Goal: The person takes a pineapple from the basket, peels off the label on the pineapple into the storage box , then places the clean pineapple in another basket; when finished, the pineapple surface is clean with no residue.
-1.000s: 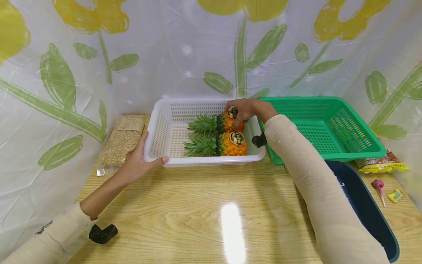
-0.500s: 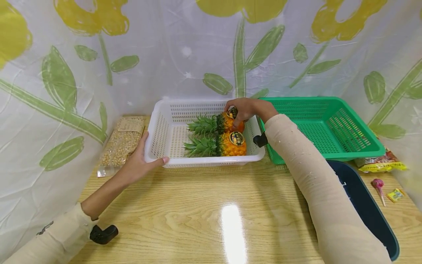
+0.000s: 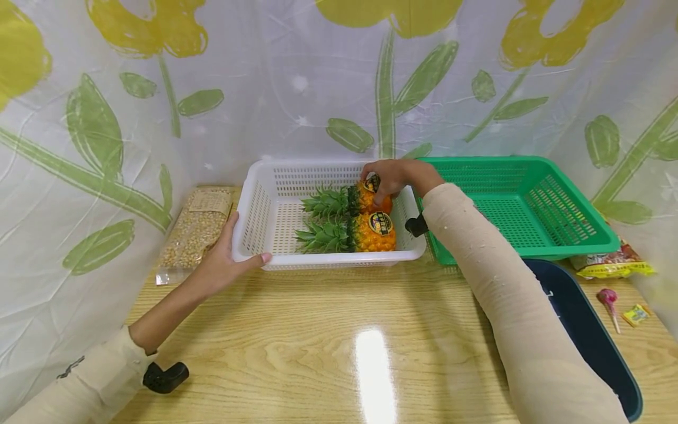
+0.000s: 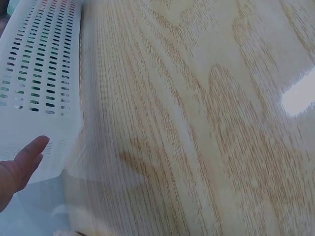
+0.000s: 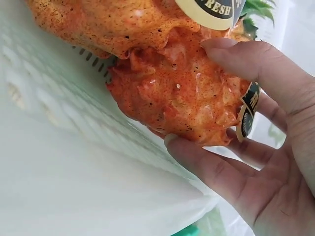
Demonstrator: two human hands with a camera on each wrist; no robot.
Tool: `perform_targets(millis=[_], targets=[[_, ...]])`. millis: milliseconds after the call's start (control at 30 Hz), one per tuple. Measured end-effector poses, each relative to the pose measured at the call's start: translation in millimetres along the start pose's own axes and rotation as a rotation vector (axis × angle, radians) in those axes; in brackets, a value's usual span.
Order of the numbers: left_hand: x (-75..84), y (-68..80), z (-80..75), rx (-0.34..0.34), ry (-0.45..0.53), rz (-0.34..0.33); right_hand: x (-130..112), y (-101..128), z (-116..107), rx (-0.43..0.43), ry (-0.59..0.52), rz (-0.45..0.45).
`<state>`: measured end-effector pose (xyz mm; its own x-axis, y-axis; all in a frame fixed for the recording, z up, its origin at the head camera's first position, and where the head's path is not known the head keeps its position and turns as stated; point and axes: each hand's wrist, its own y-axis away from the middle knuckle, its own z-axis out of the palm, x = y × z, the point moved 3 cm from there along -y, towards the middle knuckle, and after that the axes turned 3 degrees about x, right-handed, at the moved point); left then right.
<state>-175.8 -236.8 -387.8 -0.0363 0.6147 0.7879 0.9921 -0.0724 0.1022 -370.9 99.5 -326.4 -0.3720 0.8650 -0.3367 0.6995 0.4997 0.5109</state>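
Observation:
Two small orange pineapples with green leafy crowns lie side by side in a white plastic basket [image 3: 339,259], crowns toward the left. My right hand [image 3: 389,178] grips the back pineapple [image 3: 377,200] by its body, thumb and fingers round the fruit [image 5: 167,98]. Part of that pineapple is covered by the hand in the head view. The front pineapple [image 3: 375,232], with a round black-and-gold label, lies nearer the basket's front wall. At the basket's left front corner, my left hand [image 3: 225,259] holds the basket, thumb along the front rim and fingers on the left side.
A green basket [image 3: 529,253] stands right of the white one. In front of it lies a dark blue tray [image 3: 577,330], partly behind my right sleeve. A bag of corn kernels [image 3: 193,229] is at left. Snack bag [image 3: 617,262], lollipop [image 3: 608,297] and wrapped candy [image 3: 637,315] lie far right.

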Motion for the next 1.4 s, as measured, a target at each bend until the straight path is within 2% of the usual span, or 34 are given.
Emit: perform_targets(millis=[233, 833, 1067, 1400], targets=[[0.2, 0.0, -1.2, 0.002, -0.017, -0.001, -3.6, -2.5, 0.1, -0.037, -0.037, 0.025], [2.5, -1.1, -2.1, 0.002, 0.003, 0.006, -7.8, -10.9, 1.5, -0.044, 0.035, 0.046], [2.2, -0.9, -2.5, 0.005, 0.009, 0.02, -9.4, -10.2, 1.3, -0.033, 0.05, 0.032], [-0.7, -0.1, -0.9, 0.0, -0.005, 0.0, -9.0, -8.1, 3.0, 0.005, 0.034, 0.023]])
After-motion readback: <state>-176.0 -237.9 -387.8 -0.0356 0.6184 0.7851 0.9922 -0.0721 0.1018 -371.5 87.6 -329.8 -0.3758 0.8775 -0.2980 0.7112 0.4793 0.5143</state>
